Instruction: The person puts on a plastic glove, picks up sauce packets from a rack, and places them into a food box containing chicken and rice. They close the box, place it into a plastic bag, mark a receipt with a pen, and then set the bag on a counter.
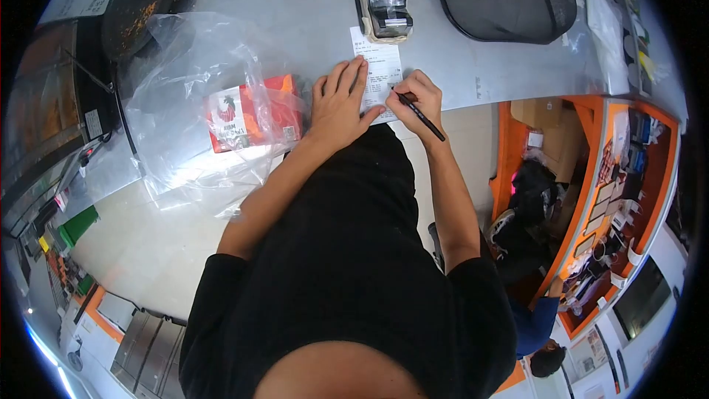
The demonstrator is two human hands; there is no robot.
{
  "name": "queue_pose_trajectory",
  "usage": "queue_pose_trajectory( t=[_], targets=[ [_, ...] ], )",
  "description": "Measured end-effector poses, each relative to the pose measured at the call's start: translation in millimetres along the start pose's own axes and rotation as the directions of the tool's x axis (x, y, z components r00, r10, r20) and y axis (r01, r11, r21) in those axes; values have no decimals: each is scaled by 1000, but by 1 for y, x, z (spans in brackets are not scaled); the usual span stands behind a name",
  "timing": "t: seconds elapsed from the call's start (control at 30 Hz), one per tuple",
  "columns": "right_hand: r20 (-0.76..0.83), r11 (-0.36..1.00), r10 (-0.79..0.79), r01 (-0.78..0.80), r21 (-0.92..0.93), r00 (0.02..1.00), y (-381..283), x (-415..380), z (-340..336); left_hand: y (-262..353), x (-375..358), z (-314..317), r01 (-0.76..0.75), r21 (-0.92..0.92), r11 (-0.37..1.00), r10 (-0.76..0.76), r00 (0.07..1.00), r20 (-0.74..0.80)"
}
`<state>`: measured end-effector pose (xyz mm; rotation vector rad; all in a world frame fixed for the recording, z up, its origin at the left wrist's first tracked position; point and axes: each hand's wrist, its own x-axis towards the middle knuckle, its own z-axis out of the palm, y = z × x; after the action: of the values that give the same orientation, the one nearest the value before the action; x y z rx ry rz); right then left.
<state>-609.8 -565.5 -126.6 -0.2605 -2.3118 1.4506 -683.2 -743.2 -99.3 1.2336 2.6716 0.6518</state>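
Paper slip [382,70] with printed lines lies on the grey counter [310,7] in front of us, its near half between our two hands. Our left hand [341,103] is palm down and unclenched, fingers loosely spread, its fingertips at the slip's nine o'clock edge. Our right hand [419,103] grasps a black pen [425,118], whose tip is at the paper, though we cannot tell whether it touches. At twelve o'clock from the slip, right by its far end, stands a tape dispenser [385,9]. Between eight and nine o'clock we see a red box [273,114] through a clear plastic bag [185,52]; at two o'clock lies a black tray [495,18], and near five o'clock is another person [539,325]
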Motion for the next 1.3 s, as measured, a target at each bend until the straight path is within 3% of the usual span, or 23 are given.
queue_pose_trajectory(
  t=[0.1,0.17,0.2,0.37,0.47,0.7,0.8,0.9,0.97,1.3],
  targets=[
    [11,1000,26,-25,-13,1000,2,-2,2,0,-1,2,-1,4,1000,1,1000,-9],
    [-188,998,67,-64,18,980,6,-6,7,1,-1,1,-5,7,1000,5,1000,-2],
    [-189,998,61,-59,17,980,8,-5,6,0,0,1,1,11,1000,-1,1000,-1],
    [-15,999,34,-34,19,999,5,-4,-1,0,1,-1,5,5,1000,-5,1000,5],
    [12,999,42,-42,6,999,0,-2,-2,-1,1,1,0,12,1000,0,1000,8],
    [56,999,32,-32,7,998,6,-1,-3,0,1,2,7,13,1000,-7,1000,15],
    [-83,997,72,-69,41,994,10,-4,-1,0,0,2,0,19,1000,-1,1000,6],
    [-66,997,81,-80,16,995,2,-7,-2,0,0,-2,6,-2,1000,-6,1000,19],
    [36,998,54,-54,-11,998,-1,-6,-5,0,0,-1,8,3,1000,-8,1000,16],
    [65,999,2,-4,41,998,1,-4,-6,1,0,2,2,-2,1000,-2,1000,7]
  ],
)
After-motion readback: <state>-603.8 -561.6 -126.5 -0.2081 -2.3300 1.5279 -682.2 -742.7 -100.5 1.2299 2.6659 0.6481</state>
